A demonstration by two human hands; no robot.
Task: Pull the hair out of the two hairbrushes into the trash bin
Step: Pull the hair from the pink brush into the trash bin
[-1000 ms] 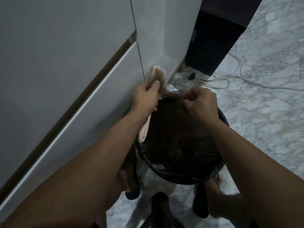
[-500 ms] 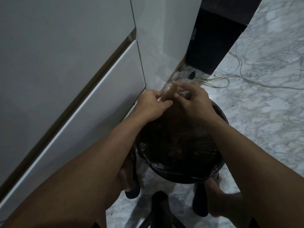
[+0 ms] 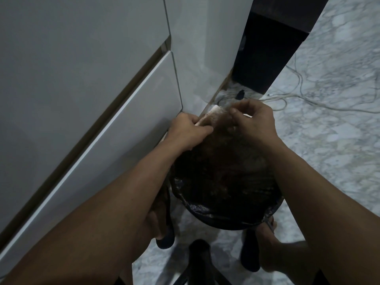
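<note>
My left hand (image 3: 188, 132) grips a pale pink hairbrush (image 3: 213, 115) and holds it over the far rim of the round trash bin (image 3: 222, 212), which is lined with a dark bag. The brush head points away from me, with brownish hair tangled in its bristles. My right hand (image 3: 254, 120) pinches hair at the right side of the brush head. Dark hair lies inside the bin. Only one hairbrush shows.
Grey cabinet fronts (image 3: 82, 99) stand close on the left. A black box (image 3: 265, 52) sits at the back, with white cables (image 3: 308, 99) trailing over the marble floor on the right. My feet and dark chair legs (image 3: 197, 262) are below the bin.
The brush was tipped from upright to flat over the bin. My right hand moved from the bin's rim up to the brush head and now pinches hair there.
</note>
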